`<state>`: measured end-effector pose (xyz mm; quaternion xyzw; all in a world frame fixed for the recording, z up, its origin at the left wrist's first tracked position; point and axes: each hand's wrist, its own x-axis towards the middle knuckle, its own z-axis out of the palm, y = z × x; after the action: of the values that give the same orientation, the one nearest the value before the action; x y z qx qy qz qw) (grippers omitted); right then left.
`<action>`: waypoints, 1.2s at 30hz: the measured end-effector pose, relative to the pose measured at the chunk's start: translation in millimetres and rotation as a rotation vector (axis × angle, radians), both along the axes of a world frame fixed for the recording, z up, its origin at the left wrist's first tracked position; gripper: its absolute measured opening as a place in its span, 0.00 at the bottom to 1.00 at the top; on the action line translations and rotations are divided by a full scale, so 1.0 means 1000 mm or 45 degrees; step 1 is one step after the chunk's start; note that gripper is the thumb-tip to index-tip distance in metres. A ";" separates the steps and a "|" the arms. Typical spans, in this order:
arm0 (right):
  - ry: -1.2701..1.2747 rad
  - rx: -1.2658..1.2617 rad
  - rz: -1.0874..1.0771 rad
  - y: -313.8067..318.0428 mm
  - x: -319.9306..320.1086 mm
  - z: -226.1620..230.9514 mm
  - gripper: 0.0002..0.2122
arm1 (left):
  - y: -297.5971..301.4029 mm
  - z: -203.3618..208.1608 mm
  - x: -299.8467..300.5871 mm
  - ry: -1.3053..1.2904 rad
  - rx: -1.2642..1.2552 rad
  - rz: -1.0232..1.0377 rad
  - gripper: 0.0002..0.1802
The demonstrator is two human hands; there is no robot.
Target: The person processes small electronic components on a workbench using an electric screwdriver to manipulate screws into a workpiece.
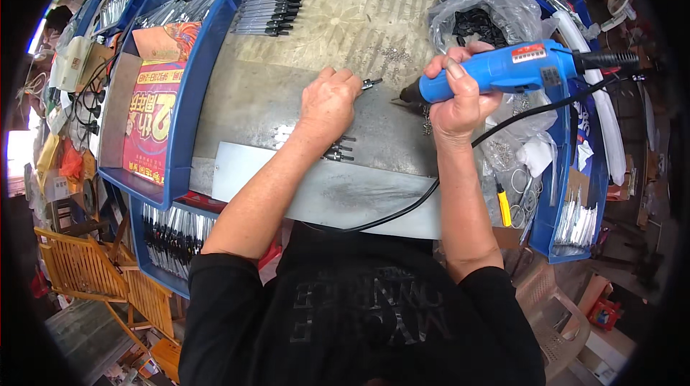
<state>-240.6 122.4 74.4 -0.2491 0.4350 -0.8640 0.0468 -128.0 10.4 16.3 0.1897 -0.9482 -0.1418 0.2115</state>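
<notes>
My right hand (463, 106) is wrapped round a blue electric screwdriver (514, 68), whose dark tip points left, low over the table. My left hand (327, 102) is closed on a slim part; only its black end (371, 84) shows past the fingers, a short way from the screwdriver's tip. Small screws (392, 55) lie scattered just beyond. Partly under my left forearm are several rods with black ends (341, 149). Farther off, a neat row of metal rods with black ends (269, 8) lies on the worn table (316, 41).
A blue tray (198, 95) with rods and red cardboard stands at left. At right are a plastic bag of black parts (478, 25), a yellow-handled screwdriver (504, 208), scissors (528, 192) and another blue tray (550, 231). The black cable (402, 211) crosses the table's near edge.
</notes>
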 end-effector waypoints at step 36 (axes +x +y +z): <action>0.357 0.219 0.120 -0.062 0.003 -0.013 0.14 | -0.001 -0.005 0.000 0.114 0.050 -0.010 0.01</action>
<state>-237.3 60.4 61.8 -0.3824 0.4974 -0.7772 0.0474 -127.7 9.0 11.4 0.1836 -0.9356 -0.1694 0.2495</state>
